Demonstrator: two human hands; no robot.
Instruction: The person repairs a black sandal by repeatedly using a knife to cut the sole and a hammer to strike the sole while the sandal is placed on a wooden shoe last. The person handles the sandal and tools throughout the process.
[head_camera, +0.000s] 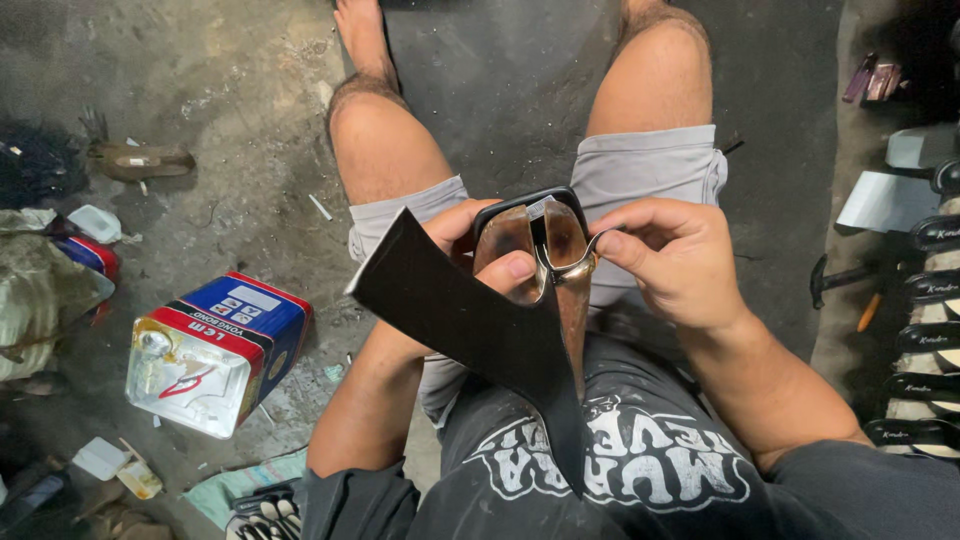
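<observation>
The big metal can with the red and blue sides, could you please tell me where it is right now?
In the head view the metal can lies on its side on the concrete floor at lower left, beside the person's left forearm.

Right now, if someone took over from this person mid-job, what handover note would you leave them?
Left hand: grips the shoe sole upright over the lap, thumb pressed on its brown face.
Right hand: pinches the loose strap end at the sole's edge.
Black sheet: hangs from the sole across the lap.
Glue tin: on the floor by the left knee.
Done: strap partly seated on the sole.
Left: the pinched end is not yet down, as far as can be seen.
</observation>
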